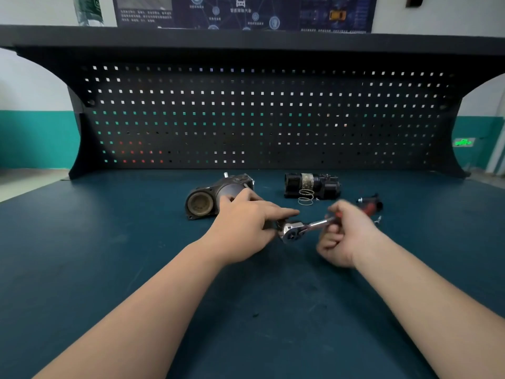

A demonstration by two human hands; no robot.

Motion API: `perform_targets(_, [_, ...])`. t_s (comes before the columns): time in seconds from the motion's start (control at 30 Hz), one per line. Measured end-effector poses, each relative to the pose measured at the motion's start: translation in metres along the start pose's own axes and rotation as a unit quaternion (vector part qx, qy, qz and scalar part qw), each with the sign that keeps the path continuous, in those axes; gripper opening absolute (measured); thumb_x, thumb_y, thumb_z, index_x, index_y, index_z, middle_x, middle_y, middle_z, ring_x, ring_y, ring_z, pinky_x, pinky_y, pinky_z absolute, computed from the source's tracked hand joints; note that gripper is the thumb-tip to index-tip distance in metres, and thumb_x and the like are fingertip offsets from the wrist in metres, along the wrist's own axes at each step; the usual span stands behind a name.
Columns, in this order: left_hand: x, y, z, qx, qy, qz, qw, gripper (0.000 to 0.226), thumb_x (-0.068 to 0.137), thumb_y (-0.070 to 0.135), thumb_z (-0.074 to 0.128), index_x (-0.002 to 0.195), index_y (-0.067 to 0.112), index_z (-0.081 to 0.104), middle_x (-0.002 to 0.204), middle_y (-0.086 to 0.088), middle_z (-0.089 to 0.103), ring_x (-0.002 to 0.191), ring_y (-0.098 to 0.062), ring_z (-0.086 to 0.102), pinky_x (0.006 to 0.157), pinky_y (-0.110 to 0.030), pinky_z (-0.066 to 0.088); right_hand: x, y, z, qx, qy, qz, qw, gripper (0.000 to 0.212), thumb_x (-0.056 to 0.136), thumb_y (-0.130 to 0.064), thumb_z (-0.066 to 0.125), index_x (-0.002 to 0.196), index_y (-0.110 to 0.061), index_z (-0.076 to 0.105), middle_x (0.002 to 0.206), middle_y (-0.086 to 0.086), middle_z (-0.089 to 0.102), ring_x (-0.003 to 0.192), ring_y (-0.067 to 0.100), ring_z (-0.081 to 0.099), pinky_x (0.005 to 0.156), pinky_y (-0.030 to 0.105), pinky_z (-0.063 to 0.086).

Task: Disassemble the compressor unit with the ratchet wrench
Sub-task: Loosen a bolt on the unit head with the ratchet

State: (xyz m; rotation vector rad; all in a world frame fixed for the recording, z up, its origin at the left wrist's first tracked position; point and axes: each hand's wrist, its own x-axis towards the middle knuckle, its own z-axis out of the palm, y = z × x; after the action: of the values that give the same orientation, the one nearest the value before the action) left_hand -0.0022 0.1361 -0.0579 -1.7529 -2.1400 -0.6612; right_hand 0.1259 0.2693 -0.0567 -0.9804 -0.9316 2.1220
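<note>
Mid-frame, over wide bare blue mat (pixel 109 255): right hand (pixel 345 233) curled round chrome ratchet (pixel 303 228) shaft; left hand (pixel 246 228) pinching its rounded head. Just behind: grey cast housing (pixel 207 198), black motor (pixel 311 186), wire spring (pixel 305 196). Perforated backboard (pixel 259 119) along far edge.

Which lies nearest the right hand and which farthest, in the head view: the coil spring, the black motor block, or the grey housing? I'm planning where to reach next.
From the right hand:
1. Coil spring, just beyond it, to its left.
2. Black motor block, directly behind the spring.
3. Grey housing, far left, behind the left hand.
</note>
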Motion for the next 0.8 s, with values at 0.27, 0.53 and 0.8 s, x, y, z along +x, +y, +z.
perform_targets(0.27, [0.000,-0.002,0.003,-0.023,0.019,-0.001,1.000,0.025,0.084,0.030,0.062,0.103,0.045,0.066,0.103,0.034,0.062,0.104,-0.009,0.037,0.076,-0.030,0.013,-0.021,-0.014,0.013,-0.195,-0.062,-0.451,0.869,0.034,0.080,-0.041,0.065,0.059,-0.020,0.047,0.042,-0.009,0.041,0.037,0.009,0.035,0.040,0.021,0.032])
perform_targets(0.53, [0.000,0.000,0.002,0.028,0.002,0.009,1.000,0.037,0.088,0.040,0.056,0.120,0.057,0.051,0.117,0.034,0.056,0.103,-0.009,0.033,0.077,-0.033,0.020,0.002,0.001,-0.001,-0.013,0.015,0.011,1.000,0.030,0.083,-0.024,0.053,0.058,-0.019,0.036,0.035,-0.006,0.026,0.026,0.008,0.016,0.046,0.019,0.015])
perform_targets(0.8, [0.000,-0.001,0.003,-0.016,0.022,-0.002,1.000,0.023,0.084,0.030,0.063,0.100,0.046,0.066,0.091,0.035,0.059,0.099,-0.007,0.035,0.066,-0.030,0.009,-0.030,-0.014,0.015,-0.232,-0.099,-0.462,0.850,0.031,0.086,-0.033,0.065,0.064,-0.017,0.049,0.042,-0.008,0.044,0.036,0.007,0.040,0.039,0.018,0.034])
